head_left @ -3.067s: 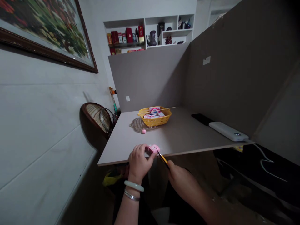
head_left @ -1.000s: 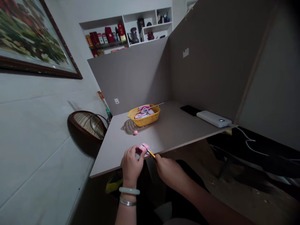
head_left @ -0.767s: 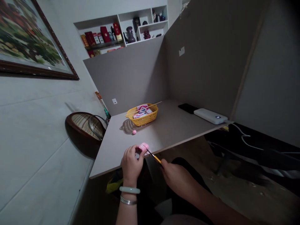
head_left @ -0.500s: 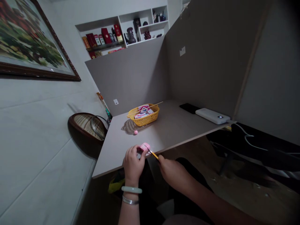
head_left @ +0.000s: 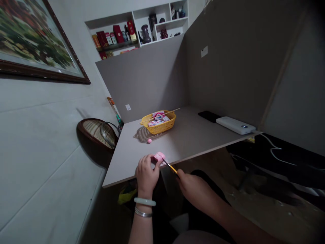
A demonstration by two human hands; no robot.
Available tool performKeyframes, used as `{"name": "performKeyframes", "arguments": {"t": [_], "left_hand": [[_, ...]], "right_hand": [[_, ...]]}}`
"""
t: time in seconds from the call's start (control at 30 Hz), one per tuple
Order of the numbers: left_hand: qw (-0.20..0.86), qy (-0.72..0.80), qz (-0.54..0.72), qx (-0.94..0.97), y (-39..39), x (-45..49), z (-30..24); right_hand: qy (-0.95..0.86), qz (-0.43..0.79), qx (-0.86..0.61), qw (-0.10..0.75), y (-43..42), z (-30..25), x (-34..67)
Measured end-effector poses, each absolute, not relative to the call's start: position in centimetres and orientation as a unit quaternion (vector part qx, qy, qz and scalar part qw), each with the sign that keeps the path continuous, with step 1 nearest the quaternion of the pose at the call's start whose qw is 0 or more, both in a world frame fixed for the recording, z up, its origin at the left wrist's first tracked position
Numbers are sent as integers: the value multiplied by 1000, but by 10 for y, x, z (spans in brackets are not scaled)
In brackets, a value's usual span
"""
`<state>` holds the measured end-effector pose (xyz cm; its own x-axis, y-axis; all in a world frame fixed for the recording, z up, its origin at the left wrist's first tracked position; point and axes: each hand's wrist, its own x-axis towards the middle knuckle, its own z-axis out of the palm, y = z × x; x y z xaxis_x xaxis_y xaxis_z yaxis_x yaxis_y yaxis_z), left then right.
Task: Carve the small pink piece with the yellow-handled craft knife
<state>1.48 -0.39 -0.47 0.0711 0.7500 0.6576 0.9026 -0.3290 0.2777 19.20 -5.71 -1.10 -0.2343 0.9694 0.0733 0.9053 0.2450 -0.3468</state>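
Your left hand (head_left: 146, 177) clenches the pink lump (head_left: 159, 157) at the desk (head_left: 188, 137) front edge; right hand (head_left: 196, 192) grasps the craft knife (head_left: 172, 168), tip at the lump. Open desk beyond, up to the basket (head_left: 162, 126).

Dim light leaves the left hand (head_left: 146, 178) and right hand (head_left: 195, 193) shadowed, edges fisheye-stretched.

Left hand (head_left: 146, 177) grips a block (head_left: 159, 157) and right hand (head_left: 195, 194) a cutter (head_left: 172, 168) at the table's (head_left: 188, 142) near edge. Ahead of them, a ball (head_left: 149, 140) lies just before a basket (head_left: 162, 127) of packets (head_left: 157, 121). Farther right, a phone (head_left: 208, 116) sits beside a power bank (head_left: 235, 125), against a partition (head_left: 228, 67).
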Motion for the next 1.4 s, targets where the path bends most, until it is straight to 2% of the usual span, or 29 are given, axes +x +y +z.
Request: {"name": "performKeyframes", "arguments": {"t": [0.27,0.53,0.83,1.4], "left_hand": [[110,-571,-374,-723,-2,13,-7],[109,-548,-391,-731,-5,12,-5],[61,-531,-393,-748,-5,12,2],[64,-571,-401,-714,-4,12,-1]], "right_hand": [[-782,71,-601,152,-43,-5,183],[-777,127,-594,165,-61,-16,197],[-783,123,-581,185,-57,-2,200],[-792,65,-585,164,-50,3,185]]}}
